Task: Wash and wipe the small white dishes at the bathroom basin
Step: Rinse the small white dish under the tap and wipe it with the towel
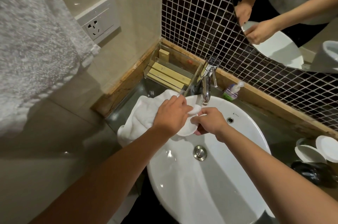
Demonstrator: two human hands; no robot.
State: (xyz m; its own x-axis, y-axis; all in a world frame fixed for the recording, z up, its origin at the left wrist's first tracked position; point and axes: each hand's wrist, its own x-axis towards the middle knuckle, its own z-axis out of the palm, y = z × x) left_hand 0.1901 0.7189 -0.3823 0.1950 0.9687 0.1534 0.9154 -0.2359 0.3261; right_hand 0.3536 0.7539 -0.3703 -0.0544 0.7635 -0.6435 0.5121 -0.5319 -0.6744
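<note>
Both hands meet over the far side of the white basin (243,132), just below the chrome tap (207,84). My right hand (210,120) grips a small white dish (186,129) by its right edge. My left hand (172,114) presses a bunched part of the white cloth (144,114) against the dish's upper face. The remaining cloth drapes over the basin's left rim onto the counter. Several more small white dishes (311,153) are stacked at the right edge of the counter.
A clear organiser (175,70) with wooden boxes stands in the back corner. A soap pump bottle (231,92) is right of the tap. A dark object (314,172) lies below the stacked dishes. The drain plug (200,152) sits mid-basin. A mirror (292,13) hangs above.
</note>
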